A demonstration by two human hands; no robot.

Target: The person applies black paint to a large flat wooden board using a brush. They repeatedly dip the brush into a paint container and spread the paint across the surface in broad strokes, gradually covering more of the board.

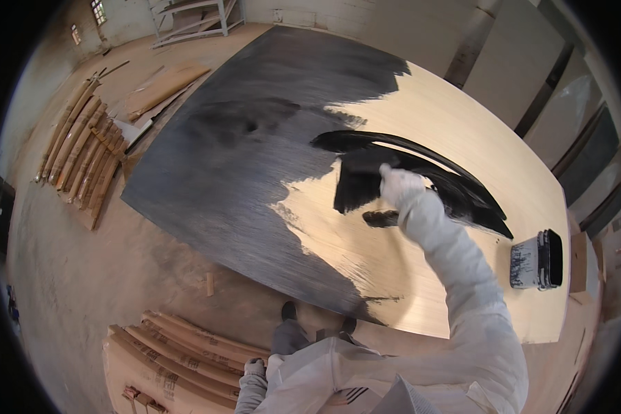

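The right hand (398,185) is in a pale glove and closes on something dark, but the tool itself is smeared by motion, so its kind cannot be told; only a black blurred shape (357,181) shows beside the glove. The left hand (254,368) is small and low in the picture, partly hidden behind the white sleeve, and its grip cannot be read. The container (537,260) with black paint stands near the right rim, and its inside is too dark to see. The near corner of the wooden panel (462,131) is covered by the arm. The stacked boards (179,359) are cut by the lower edge.
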